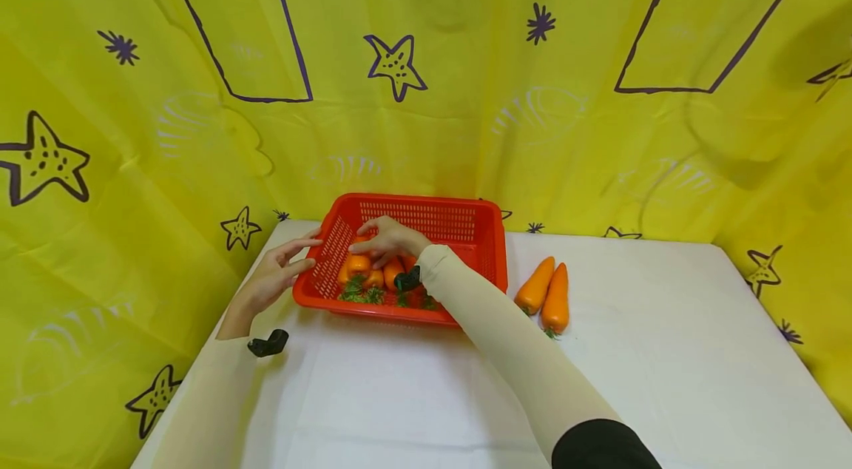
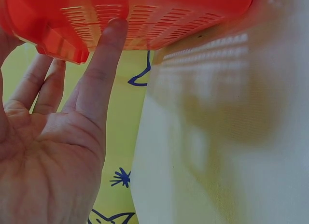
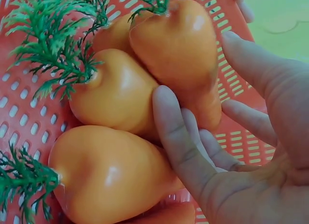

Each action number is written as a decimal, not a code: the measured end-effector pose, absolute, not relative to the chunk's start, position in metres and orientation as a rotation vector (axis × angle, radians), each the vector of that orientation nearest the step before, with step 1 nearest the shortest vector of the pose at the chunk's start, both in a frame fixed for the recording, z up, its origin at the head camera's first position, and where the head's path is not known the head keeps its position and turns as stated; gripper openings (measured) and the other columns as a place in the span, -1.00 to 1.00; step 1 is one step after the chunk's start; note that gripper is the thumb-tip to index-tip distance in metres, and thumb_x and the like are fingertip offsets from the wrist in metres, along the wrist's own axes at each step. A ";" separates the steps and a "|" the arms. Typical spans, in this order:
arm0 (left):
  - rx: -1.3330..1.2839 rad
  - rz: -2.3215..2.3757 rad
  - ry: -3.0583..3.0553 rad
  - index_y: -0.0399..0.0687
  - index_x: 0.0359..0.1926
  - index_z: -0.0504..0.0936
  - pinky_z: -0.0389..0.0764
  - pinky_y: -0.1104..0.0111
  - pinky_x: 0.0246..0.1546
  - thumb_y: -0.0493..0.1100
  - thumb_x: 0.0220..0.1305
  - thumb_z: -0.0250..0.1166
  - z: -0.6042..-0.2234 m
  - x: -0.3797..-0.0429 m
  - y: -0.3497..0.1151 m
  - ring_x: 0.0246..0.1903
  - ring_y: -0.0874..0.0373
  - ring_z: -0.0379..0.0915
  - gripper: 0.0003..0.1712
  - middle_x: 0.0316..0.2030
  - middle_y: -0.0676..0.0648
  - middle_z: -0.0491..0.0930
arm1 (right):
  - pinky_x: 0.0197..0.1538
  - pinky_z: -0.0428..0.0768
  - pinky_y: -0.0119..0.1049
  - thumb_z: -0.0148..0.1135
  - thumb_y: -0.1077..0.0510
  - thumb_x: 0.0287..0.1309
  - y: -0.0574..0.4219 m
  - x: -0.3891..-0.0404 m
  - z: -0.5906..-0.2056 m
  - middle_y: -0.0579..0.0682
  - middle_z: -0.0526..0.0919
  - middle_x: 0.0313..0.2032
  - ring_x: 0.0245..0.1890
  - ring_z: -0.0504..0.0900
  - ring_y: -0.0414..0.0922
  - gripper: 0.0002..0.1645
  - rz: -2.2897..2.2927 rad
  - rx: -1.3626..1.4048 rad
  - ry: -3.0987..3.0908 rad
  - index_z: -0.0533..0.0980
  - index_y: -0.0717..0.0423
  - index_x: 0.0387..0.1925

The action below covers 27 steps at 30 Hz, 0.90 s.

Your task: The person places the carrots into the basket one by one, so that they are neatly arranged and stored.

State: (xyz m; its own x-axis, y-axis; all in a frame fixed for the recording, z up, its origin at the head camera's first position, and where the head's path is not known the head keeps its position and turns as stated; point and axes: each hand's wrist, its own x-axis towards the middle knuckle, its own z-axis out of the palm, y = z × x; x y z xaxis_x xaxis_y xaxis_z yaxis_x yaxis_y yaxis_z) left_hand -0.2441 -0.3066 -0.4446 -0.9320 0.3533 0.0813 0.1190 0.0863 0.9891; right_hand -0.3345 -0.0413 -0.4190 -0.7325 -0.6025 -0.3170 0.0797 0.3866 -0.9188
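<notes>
My right hand (image 1: pixel 393 238) reaches into a red plastic basket (image 1: pixel 495 232) from the right. Its spread fingers straddle an orange toy carrot (image 3: pixel 176 45) with a green plastic top, a gap showing beside one fingertip. Another fingertip touches a neighbouring carrot (image 3: pixel 116 96). Below these lies a further carrot (image 3: pixel 108 173), with its leafy top toward the left of the right wrist view. My left hand (image 1: pixel 269 280) is at the basket's left end, outside the rim. In the left wrist view, an extended finger (image 2: pixel 99 74) meets the slotted wall, and the other fingers are partly hidden behind the basket.
Two loose carrots (image 1: pixel 555 299) lie side by side on the white tabletop (image 1: pixel 665 336), right of the basket. Behind and to the left hangs a yellow curtain (image 1: pixel 439 136) with stars and fish drawn on it, close to the table's edges.
</notes>
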 end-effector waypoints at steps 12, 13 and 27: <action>0.487 1.958 2.172 -0.48 0.40 0.30 0.59 0.41 0.11 -0.33 0.51 0.17 -0.444 -0.243 -0.301 0.56 -0.28 -0.18 -0.46 0.62 -0.15 -0.04 | -0.17 0.76 -0.13 0.40 0.10 0.31 -0.034 -0.329 -0.416 0.16 0.56 0.07 -0.38 0.68 -0.05 -0.22 -1.378 -0.454 2.007 0.34 0.22 0.46; 0.489 1.959 2.169 -0.48 0.40 0.31 0.59 0.41 0.11 -0.33 0.51 0.17 -0.445 -0.243 -0.301 0.56 -0.28 -0.18 -0.46 0.62 -0.15 -0.04 | -0.17 0.76 -0.12 0.40 0.10 0.31 -0.033 -0.329 -0.415 0.16 0.54 0.10 -0.37 0.68 -0.05 -0.22 -1.371 -0.465 2.012 0.33 0.22 0.46; 0.480 1.918 2.207 -0.44 0.40 0.33 0.56 0.45 0.12 -0.31 0.52 0.17 -0.443 -0.244 -0.306 0.58 -0.24 -0.28 -0.47 0.62 -0.13 -0.04 | 0.02 0.69 0.07 0.38 0.06 0.34 0.021 -0.321 -0.379 0.40 0.40 0.32 -0.10 0.69 0.29 -0.16 -1.190 -0.773 2.167 0.25 0.16 0.52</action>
State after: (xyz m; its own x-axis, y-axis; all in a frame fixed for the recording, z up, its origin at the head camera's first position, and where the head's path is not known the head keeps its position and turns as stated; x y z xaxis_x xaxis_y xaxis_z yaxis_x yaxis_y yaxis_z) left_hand -0.2436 -0.3059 -0.4429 -0.9321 0.3541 0.0763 0.1249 0.1164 0.9853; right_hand -0.3208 0.0215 -0.3792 -0.6872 -0.7027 -0.1840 -0.2217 0.4441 -0.8681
